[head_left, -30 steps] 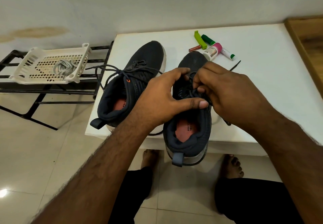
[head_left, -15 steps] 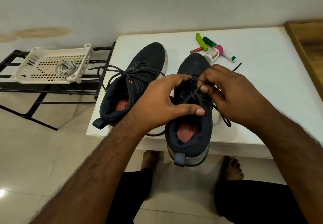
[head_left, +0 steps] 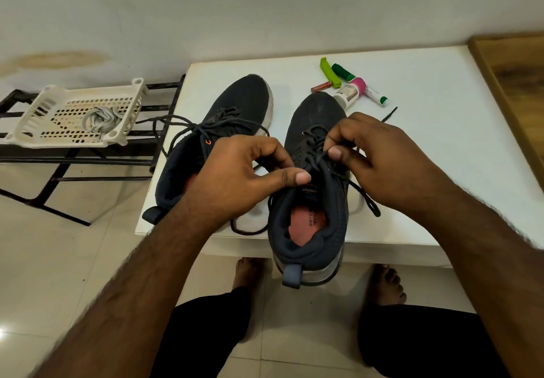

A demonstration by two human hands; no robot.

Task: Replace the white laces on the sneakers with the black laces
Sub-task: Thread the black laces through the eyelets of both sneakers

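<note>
Sneakers are sitting side by side on the white bench [head_left: 441, 147], and the larger risk is lying with the right sneaker [head_left: 309, 201]: its heel is hanging past the bench's near edge, directly below both hands, so a hard tug on the lace is likely to be dragging it off toward the floor. The left sneaker [head_left: 217, 130], lying beyond the left hand [head_left: 235, 183], is already carrying a black lace with loose ends trailing over its collar.

Smaller in scale, the black lace [head_left: 332, 159] on the right sneaker is being pinched at the top eyelets by the right hand [head_left: 382, 159], thumb and forefinger curled tight around it. The left hand is curling over the tongue, its thumb pressing at the collar; whether it is holding a lace strand I cannot tell. If either pinch is slipping, the crossing is likely to be loosening.

Far left of the left hand, the white laces [head_left: 100, 118] are lying bunched in a white basket [head_left: 38, 112].
</note>
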